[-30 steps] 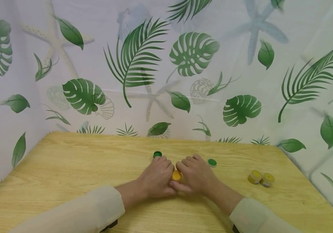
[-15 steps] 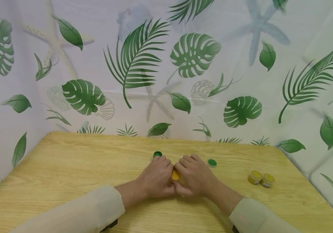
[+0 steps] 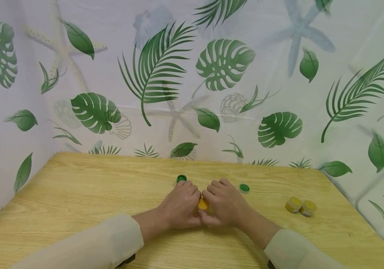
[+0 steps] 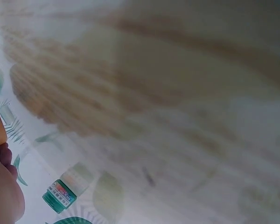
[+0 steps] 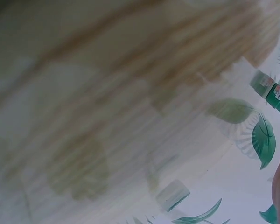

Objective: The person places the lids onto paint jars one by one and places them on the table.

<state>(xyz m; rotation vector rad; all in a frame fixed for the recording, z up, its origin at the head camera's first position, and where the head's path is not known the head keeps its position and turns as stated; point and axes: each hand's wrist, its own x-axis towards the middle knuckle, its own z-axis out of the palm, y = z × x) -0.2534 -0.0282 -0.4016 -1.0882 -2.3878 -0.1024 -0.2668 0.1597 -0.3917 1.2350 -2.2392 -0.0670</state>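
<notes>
Near the middle of the wooden table, my left hand (image 3: 182, 205) and right hand (image 3: 225, 203) meet around a small orange-yellow paint jar (image 3: 203, 203). Fingers of both hands curl over it, and only part of its orange-yellow top shows between them. In the left wrist view a sliver of the orange jar (image 4: 1, 128) appears by the fingers at the left edge. Just beyond my left knuckles stands an uncapped green paint jar (image 3: 181, 178), its label visible in the left wrist view. A green lid (image 3: 244, 188) lies on the table to the right of my right hand.
Two yellow paint jars (image 3: 294, 204) with lids on stand side by side on the right of the table (image 3: 111, 179). Behind the far table edge hangs a white cloth (image 3: 165, 123) printed with leaves and starfish.
My right hand has shifted slightly, its thumb drawn in against the left hand, and less of the orange-yellow jar top shows. The green jar, lid and yellow jars have stayed in place.
</notes>
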